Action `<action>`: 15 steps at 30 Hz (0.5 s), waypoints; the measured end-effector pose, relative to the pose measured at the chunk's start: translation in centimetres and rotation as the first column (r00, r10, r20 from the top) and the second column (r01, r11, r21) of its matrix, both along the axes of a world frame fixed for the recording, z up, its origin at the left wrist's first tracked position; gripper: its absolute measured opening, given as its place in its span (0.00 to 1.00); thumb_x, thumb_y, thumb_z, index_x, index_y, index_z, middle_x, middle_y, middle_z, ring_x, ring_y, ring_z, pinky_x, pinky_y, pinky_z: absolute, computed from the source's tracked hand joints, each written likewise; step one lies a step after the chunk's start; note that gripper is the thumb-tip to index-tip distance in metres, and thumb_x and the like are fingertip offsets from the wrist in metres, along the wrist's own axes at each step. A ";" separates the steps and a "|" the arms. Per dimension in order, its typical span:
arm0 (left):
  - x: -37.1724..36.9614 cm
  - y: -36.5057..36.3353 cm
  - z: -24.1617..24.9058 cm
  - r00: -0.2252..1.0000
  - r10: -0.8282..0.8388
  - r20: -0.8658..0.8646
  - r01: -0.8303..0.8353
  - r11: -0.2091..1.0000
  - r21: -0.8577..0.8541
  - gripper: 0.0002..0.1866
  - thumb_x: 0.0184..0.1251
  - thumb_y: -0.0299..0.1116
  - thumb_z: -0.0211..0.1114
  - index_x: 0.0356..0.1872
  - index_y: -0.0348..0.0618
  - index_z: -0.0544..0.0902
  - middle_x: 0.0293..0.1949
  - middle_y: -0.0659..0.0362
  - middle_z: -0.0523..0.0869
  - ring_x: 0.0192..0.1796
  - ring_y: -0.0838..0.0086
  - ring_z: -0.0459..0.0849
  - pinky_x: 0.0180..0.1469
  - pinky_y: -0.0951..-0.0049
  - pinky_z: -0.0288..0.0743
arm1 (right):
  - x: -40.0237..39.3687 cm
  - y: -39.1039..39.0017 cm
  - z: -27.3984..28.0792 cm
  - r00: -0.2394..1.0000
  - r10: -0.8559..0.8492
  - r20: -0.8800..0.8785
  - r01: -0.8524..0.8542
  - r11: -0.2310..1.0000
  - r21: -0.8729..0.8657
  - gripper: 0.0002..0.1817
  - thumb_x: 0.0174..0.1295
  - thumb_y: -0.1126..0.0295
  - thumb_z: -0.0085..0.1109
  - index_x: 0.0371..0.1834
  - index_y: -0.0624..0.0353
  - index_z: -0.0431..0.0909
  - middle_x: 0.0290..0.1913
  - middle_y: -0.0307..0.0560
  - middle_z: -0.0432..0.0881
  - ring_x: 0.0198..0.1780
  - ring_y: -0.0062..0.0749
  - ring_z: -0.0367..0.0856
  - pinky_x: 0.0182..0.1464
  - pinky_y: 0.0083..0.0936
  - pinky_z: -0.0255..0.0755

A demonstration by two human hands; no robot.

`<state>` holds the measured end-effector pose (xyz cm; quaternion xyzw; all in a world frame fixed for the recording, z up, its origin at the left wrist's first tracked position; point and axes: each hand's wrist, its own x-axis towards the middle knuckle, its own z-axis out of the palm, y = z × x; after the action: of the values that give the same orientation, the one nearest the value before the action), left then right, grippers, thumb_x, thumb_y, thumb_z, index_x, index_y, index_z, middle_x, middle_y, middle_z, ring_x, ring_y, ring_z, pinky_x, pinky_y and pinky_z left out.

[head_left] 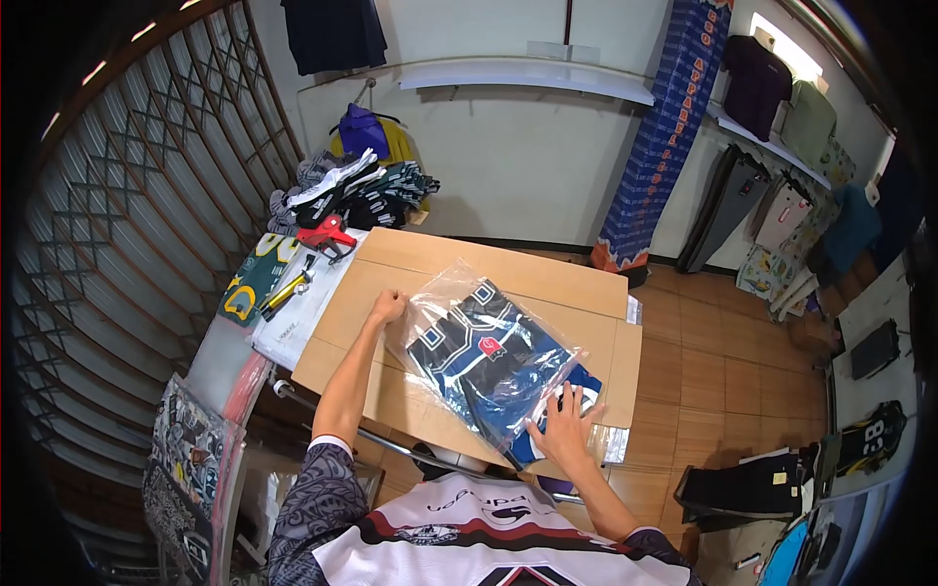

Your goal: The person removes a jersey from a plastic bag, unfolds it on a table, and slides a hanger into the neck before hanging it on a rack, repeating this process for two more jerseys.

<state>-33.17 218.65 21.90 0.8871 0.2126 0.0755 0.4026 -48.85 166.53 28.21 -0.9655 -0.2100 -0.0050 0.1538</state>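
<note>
A dark blue, black and white jersey (496, 344) lies folded inside a clear plastic bag (451, 280) on a sheet of cardboard (337, 337). Part of a blue and white garment (583, 379) sticks out at the bag's lower right end. My left hand (390, 307) is closed, pinching the bag's left edge. Over the lower right end, my right hand (567, 430) rests with fingers spread, pressing on the bag and the protruding cloth; it grips nothing.
Left of the cardboard are a red tape dispenser (326, 234), a yellow-handled tool (285, 291) and a green jersey (256, 278). Behind them sits a pile of clothes (366, 195). A folding metal gate (147, 186) stands left; a printed banner column (664, 127) stands at the back.
</note>
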 end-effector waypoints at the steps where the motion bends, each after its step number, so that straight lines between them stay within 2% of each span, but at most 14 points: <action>1: 0.0 -0.1 0.5 0.999 -0.032 -0.018 0.032 0.999 0.024 0.22 0.77 0.45 0.63 0.43 0.32 0.91 0.40 0.40 0.93 0.45 0.55 0.93 0.51 0.55 0.83 | -0.1 0.1 0.4 1.000 -0.013 -0.026 0.013 1.000 -0.005 0.45 0.63 0.41 0.70 0.76 0.62 0.73 0.82 0.74 0.59 0.84 0.79 0.49 0.71 0.95 0.30; 4: -0.4 -0.9 1.3 0.992 -0.106 -0.067 0.112 0.990 0.088 0.22 0.79 0.46 0.61 0.44 0.34 0.90 0.41 0.39 0.92 0.47 0.52 0.92 0.53 0.55 0.82 | 0.1 2.0 1.4 0.997 -0.070 -0.024 0.072 0.994 0.080 0.45 0.64 0.40 0.69 0.76 0.62 0.73 0.82 0.74 0.60 0.84 0.81 0.48 0.71 0.94 0.30; 6: -0.5 -1.0 1.7 0.992 -0.113 -0.064 0.120 0.984 0.130 0.20 0.79 0.45 0.61 0.45 0.36 0.90 0.40 0.41 0.92 0.46 0.53 0.92 0.52 0.56 0.81 | 0.5 3.6 1.4 0.996 -0.086 -0.002 0.085 0.990 0.110 0.48 0.67 0.36 0.65 0.79 0.62 0.70 0.84 0.75 0.55 0.85 0.81 0.45 0.72 0.93 0.29; 9: -1.2 -1.3 2.8 0.990 -0.138 0.041 0.131 0.982 0.137 0.17 0.80 0.43 0.61 0.45 0.37 0.87 0.37 0.45 0.90 0.43 0.56 0.89 0.50 0.58 0.80 | 1.4 4.9 0.4 0.994 -0.108 0.004 0.107 0.992 0.069 0.51 0.69 0.32 0.59 0.84 0.60 0.64 0.87 0.73 0.49 0.86 0.80 0.41 0.73 0.91 0.27; 12: -1.4 -1.0 4.6 0.949 -0.198 0.247 0.165 0.976 0.145 0.15 0.81 0.41 0.61 0.43 0.37 0.84 0.35 0.48 0.88 0.38 0.58 0.85 0.46 0.59 0.78 | 1.5 4.6 -0.6 0.993 -0.113 0.015 0.113 0.993 0.046 0.51 0.69 0.31 0.58 0.85 0.58 0.64 0.87 0.73 0.50 0.86 0.79 0.40 0.73 0.91 0.26; 13: -1.6 -1.3 6.6 0.944 -0.181 0.277 0.141 0.977 0.159 0.15 0.81 0.40 0.61 0.43 0.37 0.84 0.35 0.47 0.88 0.38 0.58 0.85 0.46 0.60 0.78 | 1.6 4.6 -0.9 0.989 -0.135 0.063 0.131 0.989 0.072 0.50 0.68 0.32 0.60 0.84 0.55 0.66 0.87 0.69 0.51 0.86 0.78 0.42 0.75 0.89 0.26; 15: -2.3 -1.7 10.9 0.934 -0.149 0.326 0.096 0.980 0.173 0.14 0.81 0.39 0.61 0.42 0.36 0.83 0.34 0.47 0.87 0.37 0.58 0.84 0.45 0.60 0.78 | 1.4 4.2 -0.7 0.990 -0.137 0.031 0.134 0.987 0.094 0.49 0.68 0.32 0.60 0.84 0.53 0.66 0.87 0.68 0.52 0.86 0.77 0.41 0.76 0.87 0.25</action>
<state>-35.47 216.92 32.82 0.9011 0.0782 0.2169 0.3673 -47.46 170.77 27.49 -0.9692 -0.1463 -0.0430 0.1932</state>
